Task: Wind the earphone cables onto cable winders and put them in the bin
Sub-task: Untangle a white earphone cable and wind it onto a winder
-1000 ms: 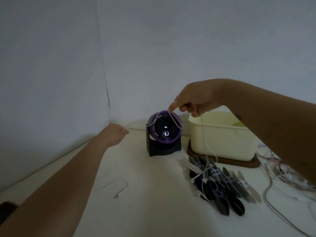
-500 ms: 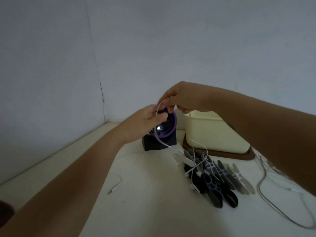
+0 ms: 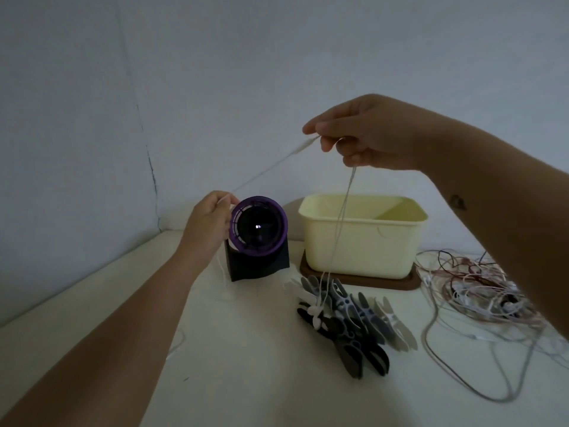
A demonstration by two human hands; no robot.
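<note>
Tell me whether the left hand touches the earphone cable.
Touching: head view shows the left hand pinching the earphone cable, stretched up to the right hand.

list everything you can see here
cable: one, white, stretched between both hands, its far end hanging onto the winders
winders: a heap, count unclear, black, grey and white, on the table in front of the bin
bin: one, cream, open top, on the tray
tray: one, brown, under the bin
gadget: one, round, purple rim on a black base, left of the bin
tangle: one heap of loose cables, white and red, right of the bin
table: one, white, against a grey wall
left hand: pinches the cable beside the gadget
right hand: pinches the cable above the bin
</note>
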